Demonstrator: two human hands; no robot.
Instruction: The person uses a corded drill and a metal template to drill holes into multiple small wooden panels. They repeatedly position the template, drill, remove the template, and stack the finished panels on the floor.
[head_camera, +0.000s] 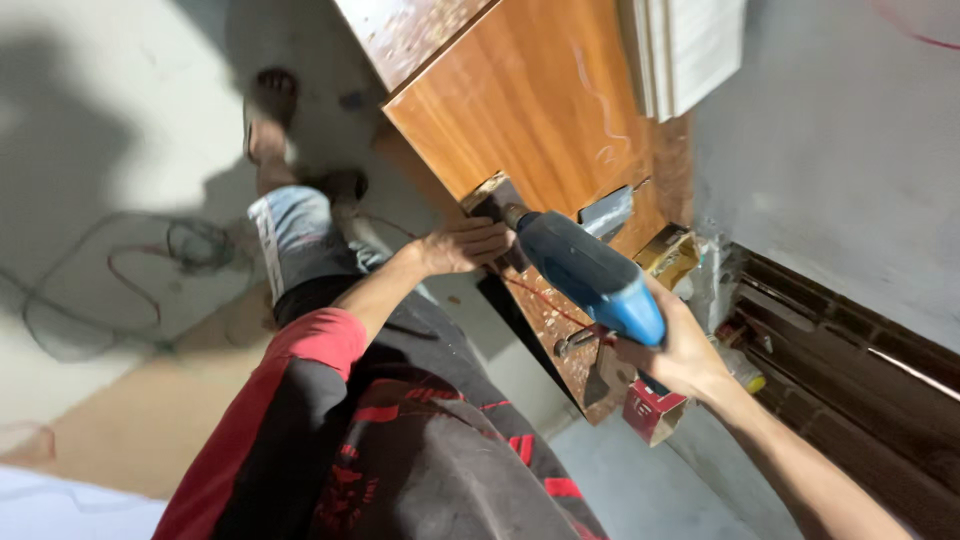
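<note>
Both hands are busy: your right hand (685, 350) wraps closed around the blue drill (590, 272) at centre frame, your left hand (468, 245) grips the wooden panel (540, 110) edge by the bit. You look mid-drilling; keep the panel steady, the drill square.

The left arm is reaching forward toward twelve o'clock, elbow bent, forearm bare below a red and black sleeve. The left hand (468, 246) is lying knuckles-up with its fingers curled closed. The right arm is coming in from five o'clock, wrist cocked, and the right hand (678, 352) is wrapping its fingers in a tight grip.
</note>
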